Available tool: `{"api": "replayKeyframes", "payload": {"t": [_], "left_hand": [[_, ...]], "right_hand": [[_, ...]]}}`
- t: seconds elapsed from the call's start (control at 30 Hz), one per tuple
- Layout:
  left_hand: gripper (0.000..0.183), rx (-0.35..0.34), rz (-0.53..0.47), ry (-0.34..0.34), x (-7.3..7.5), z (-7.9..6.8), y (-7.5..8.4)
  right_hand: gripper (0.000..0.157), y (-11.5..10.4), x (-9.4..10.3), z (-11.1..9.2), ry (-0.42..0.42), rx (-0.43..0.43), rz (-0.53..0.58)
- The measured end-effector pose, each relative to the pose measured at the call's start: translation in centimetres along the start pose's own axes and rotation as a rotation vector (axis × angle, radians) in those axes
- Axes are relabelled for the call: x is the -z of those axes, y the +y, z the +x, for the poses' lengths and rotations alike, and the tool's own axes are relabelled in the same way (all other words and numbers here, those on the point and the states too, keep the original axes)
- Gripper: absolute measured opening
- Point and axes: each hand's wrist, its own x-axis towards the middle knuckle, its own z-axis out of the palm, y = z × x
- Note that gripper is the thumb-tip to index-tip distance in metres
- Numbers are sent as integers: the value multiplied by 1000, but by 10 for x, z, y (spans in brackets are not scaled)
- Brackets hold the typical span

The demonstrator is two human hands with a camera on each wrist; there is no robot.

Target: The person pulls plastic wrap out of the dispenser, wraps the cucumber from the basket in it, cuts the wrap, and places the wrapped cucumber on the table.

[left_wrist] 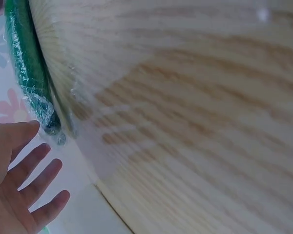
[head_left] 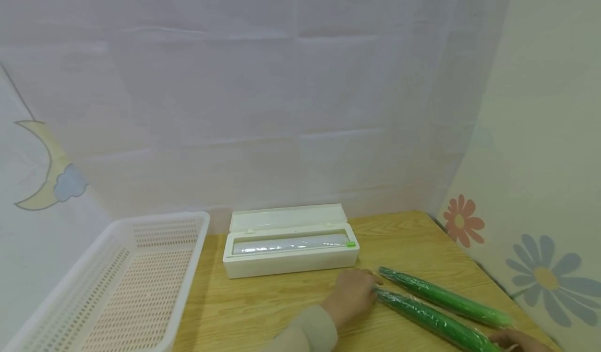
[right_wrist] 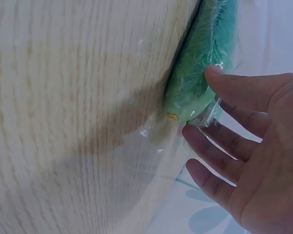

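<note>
Two long green cucumbers in clear plastic film lie side by side at the right of the table, a nearer cucumber (head_left: 434, 318) and a farther cucumber (head_left: 453, 299). My left hand (head_left: 352, 295) is at the dark left tip of the nearer one; in the left wrist view its thumb lies close to the wrapped tip and the other fingers spread loosely. At the opposite, paler end is my right hand (right_wrist: 259, 141). Its thumb overlaps the film there, while the fingers extend, slightly bent, beside loose film. Neither hand closes round the cucumber.
Behind the left hand stands a white cling film box (head_left: 291, 261), lid raised, with a roll of film (head_left: 291, 243) inside and a green slider (head_left: 350, 244). A white perforated basket (head_left: 185, 289) is at the left. Cloth-covered walls (head_left: 296, 107) enclose the wooden table (head_left: 235, 310).
</note>
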Motion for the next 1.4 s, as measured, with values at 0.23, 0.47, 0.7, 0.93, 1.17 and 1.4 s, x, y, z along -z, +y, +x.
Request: {"api": "replayKeyframes", "payload": {"t": [0.23, 0.47, 0.7, 0.93, 1.17, 1.4], "left_hand": [[23, -39, -50, 81, 10, -16, -15], [27, 44, -97, 59, 30, -34, -25], [28, 101, -134, 112, 48, -58, -40], [36, 151, -134, 166, 59, -95, -58], [37, 227, -167, 205, 72, -129, -76], [40, 320, -154, 244, 84, -154, -91]], "right_hand": [[69, -45, 14, -16, -26, 100, -61], [66, -85, 16, -27, 18, 57, -117], [62, -135, 7, -29, 101, 108, -145], [48, -172, -12, -29, 178, 255, -132], [39, -202, -30, -25, 213, 344, -89], [37, -233, -46, -26, 256, 385, -25]]}}
